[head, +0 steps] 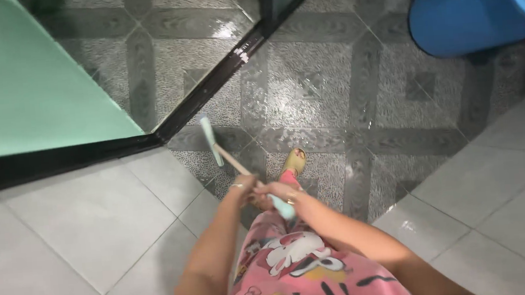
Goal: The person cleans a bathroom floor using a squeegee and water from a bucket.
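Both my hands grip a long-handled floor scrubber or squeegee with a pale wooden shaft [231, 159] and a light teal head [209, 140]. My left hand [241, 188] holds the shaft higher toward the head. My right hand [277, 193] clasps the teal end grip [285, 209] close to my body. The head rests on the wet grey patterned floor [320, 93], just beside the black threshold corner [160, 135]. My foot in a yellow sandal [295, 161] stands on the wet tiles behind the tool.
A green door panel [20, 85] fills the upper left above a black sill [51, 161]. A big blue barrel [482, 5] stands at the top right. Plain pale tiles [64, 244] cover the near floor on both sides. Pink patterned clothing [304, 275] covers my legs.
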